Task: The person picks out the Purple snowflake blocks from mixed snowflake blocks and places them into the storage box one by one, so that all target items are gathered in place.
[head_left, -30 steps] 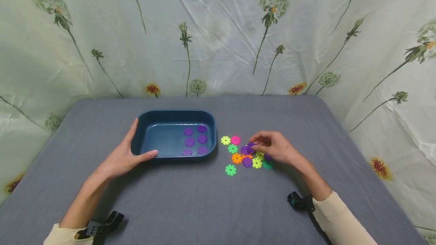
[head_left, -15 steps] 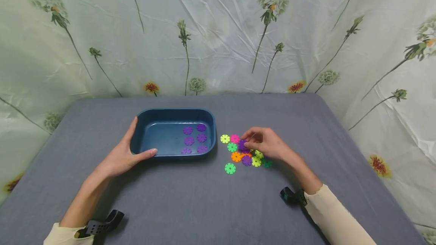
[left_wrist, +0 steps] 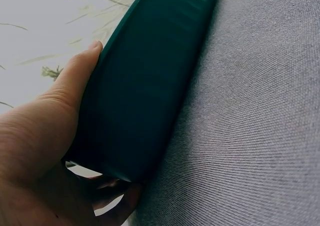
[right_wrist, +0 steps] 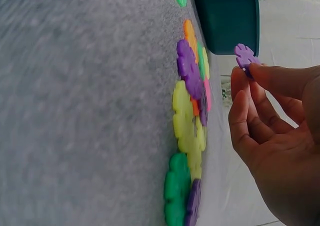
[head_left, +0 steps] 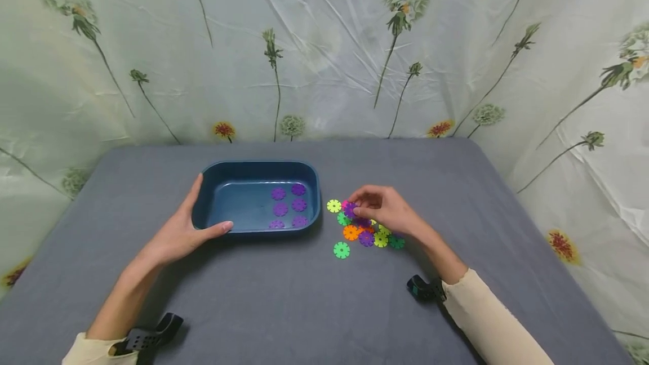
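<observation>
The left hand (head_left: 177,235) grips the left end of a dark blue plastic tub (head_left: 209,201), its thumb along the front rim. In the left wrist view the thumb lies on the tub's long side (left_wrist: 140,81) and the fingers go round its end. Between thumb and fingertips the right hand (head_left: 387,207) pinches a purple notched disc (right_wrist: 245,57), raised above the table. Below this hand, a loose group of similar discs lies partly overlapping, among them an orange disc (head_left: 351,233), a purple disc (head_left: 366,238) and a yellow disc (head_left: 381,239).
Several purple discs (head_left: 280,209) lie in the right part of the tub. One green disc (head_left: 342,250) lies apart, toward the front. A grey cloth (head_left: 284,303) covers the table, and a flower-printed curtain (head_left: 324,49) hangs behind it.
The right hand has lifted the purple disc from the group and moved left with it, toward the tub. The left hand and tub stay in place; the head view shifts slightly.
</observation>
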Tool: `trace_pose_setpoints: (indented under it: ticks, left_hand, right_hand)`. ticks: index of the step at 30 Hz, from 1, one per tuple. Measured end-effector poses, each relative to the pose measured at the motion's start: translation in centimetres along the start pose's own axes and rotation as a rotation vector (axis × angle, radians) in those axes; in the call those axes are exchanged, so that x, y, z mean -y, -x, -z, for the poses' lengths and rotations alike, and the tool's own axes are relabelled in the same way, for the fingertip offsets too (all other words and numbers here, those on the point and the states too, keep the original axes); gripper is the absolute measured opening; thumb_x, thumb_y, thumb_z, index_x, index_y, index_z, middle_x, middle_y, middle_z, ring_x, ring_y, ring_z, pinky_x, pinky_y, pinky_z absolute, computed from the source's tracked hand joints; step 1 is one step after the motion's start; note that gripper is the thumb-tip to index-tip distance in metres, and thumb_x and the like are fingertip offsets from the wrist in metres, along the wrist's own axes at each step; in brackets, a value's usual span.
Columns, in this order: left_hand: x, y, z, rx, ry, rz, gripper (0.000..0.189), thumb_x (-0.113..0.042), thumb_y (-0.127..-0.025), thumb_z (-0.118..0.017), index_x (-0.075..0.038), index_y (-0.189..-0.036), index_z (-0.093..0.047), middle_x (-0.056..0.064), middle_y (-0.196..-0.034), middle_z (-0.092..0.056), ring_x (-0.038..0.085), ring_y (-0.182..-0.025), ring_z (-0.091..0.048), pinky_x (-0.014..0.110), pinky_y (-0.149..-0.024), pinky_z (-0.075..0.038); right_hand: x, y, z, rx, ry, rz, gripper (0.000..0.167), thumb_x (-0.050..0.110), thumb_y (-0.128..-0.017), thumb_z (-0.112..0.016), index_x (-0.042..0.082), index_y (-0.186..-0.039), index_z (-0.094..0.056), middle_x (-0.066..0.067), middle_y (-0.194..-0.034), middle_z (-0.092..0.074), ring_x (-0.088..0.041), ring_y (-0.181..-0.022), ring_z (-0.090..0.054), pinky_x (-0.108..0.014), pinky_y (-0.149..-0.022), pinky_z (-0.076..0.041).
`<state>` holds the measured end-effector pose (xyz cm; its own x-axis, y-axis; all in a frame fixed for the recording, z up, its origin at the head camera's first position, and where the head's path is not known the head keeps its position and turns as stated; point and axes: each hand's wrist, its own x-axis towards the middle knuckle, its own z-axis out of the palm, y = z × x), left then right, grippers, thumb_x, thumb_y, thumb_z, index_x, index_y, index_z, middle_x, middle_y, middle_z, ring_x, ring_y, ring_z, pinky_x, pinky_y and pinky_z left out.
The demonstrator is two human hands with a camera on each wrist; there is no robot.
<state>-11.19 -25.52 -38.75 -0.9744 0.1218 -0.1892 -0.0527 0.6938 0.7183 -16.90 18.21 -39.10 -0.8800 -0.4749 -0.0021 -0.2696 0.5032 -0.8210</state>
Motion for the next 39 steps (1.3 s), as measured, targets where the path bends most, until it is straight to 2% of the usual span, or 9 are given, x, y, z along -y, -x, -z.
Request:
trace_pose_setpoints:
  ticks: [9,21,32,34,38,39]
  left_hand:
    - [0.0,-0.1,0.1,-0.002,-0.006,-0.007,0.127,-0.052,-0.090,-0.078,-0.032,-0.163,0.024,0.016,-0.176,0.013,0.057,-0.158,-0.009,0.082,-0.114,-0.022]
    - [-0.1,-0.2,0.1,-0.008,-0.009,-0.012,0.127,-0.052,-0.089,-0.079,-0.031,-0.164,0.022,0.019,-0.176,0.010,0.057,-0.157,-0.011,0.080,-0.115,-0.023]
    - [-0.1,-0.3,-0.2,-0.009,0.008,-0.017,0.127,-0.051,-0.089,-0.079,-0.030,-0.165,0.022,0.019,-0.176,0.011,0.057,-0.158,-0.008,0.081,-0.115,-0.021]
    - [-0.1,-0.3,-0.1,-0.010,0.010,-0.021,0.127,-0.051,-0.090,-0.078,-0.030,-0.164,0.022,0.018,-0.176,0.012,0.056,-0.158,-0.008,0.081,-0.115,-0.021]
    - [0.0,-0.3,0.0,-0.007,0.008,-0.020,0.127,-0.051,-0.090,-0.078,-0.030,-0.164,0.023,0.017,-0.176,0.012,0.056,-0.158,-0.007,0.080,-0.115,-0.022]
    - [0.0,-0.3,0.0,-0.005,0.009,-0.018,0.127,-0.051,-0.090,-0.078,-0.030,-0.164,0.023,0.017,-0.176,0.013,0.056,-0.158,-0.007,0.080,-0.115,-0.022]
  right_hand:
    - [1.0,-0.9,-0.5,-0.044,-0.078,0.024,0.018,0.006,-0.096,-0.073,0.008,-0.114,-0.075,-0.012,-0.103,-0.074,-0.021,-0.088,-0.067,-0.024,-0.077,-0.057]
    - [2.3,-1.6,-1.5,-0.111,-0.113,0.060,0.018,0.005,-0.097,-0.071,0.007,-0.116,-0.074,-0.014,-0.111,-0.074,-0.022,-0.092,-0.068,-0.021,-0.080,-0.058]
    - [3.7,-2.3,-2.5,-0.131,-0.159,0.088,0.020,0.007,-0.098,-0.072,0.008,-0.117,-0.074,-0.012,-0.112,-0.074,-0.022,-0.095,-0.069,-0.022,-0.081,-0.058]
    - [4.0,-2.5,-2.7,-0.129,-0.173,0.095,0.019,0.007,-0.098,-0.072,0.009,-0.117,-0.074,-0.012,-0.112,-0.074,-0.027,-0.095,-0.069,-0.024,-0.080,-0.059]
    - [4.6,-2.9,-3.0,-0.118,-0.212,0.096,0.020,0.007,-0.098,-0.071,0.009,-0.118,-0.074,-0.013,-0.110,-0.073,-0.038,-0.098,-0.070,-0.043,-0.083,-0.062]
    - [4.7,-2.9,-3.1,-0.117,-0.215,0.097,0.020,0.007,-0.098,-0.071,0.009,-0.118,-0.074,-0.014,-0.109,-0.073,-0.038,-0.097,-0.070,-0.044,-0.083,-0.062]
